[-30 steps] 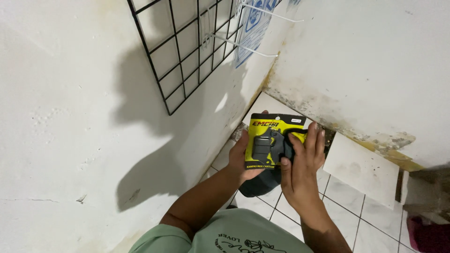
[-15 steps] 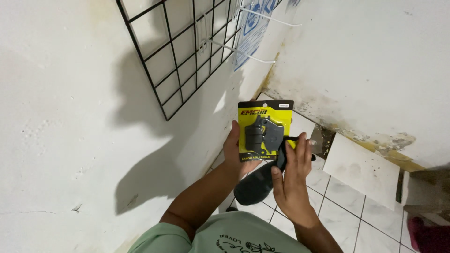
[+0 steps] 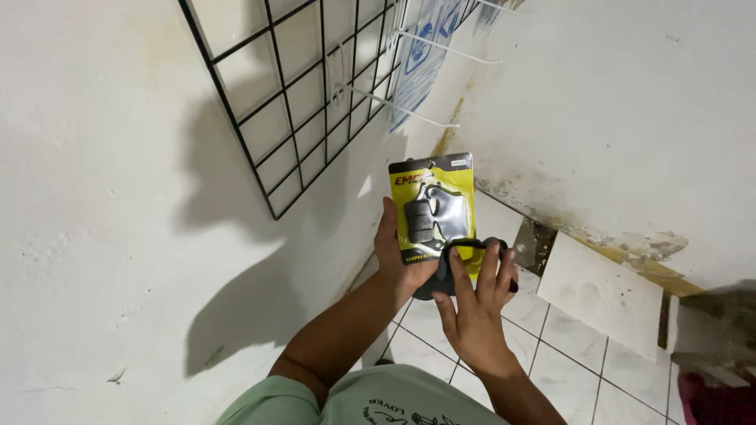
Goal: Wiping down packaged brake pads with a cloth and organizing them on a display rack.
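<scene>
**Yellow blister pack held up near the wire grid**

The person stands in a corner of the room and holds a yellow blister pack in front of the white wall. The pack has a black strip at its top and shows dark, flat parts under clear plastic. It is upright, a little tilted, and it is below and to the right of the black wire grid that hangs on the wall. It does not touch the grid.

The left hand is closed on the left edge of the pack, with the thumb in front and the fingers behind it. The right hand is at the lower right corner of the pack. Its fingers are curled around a dark object that sits just under the pack; what this object is, I cannot tell.

White hooks stick out from the grid, above the pack. A blue and white packet hangs higher on the grid. Below the hands is a white tiled floor. The person wears a light green shirt.
</scene>
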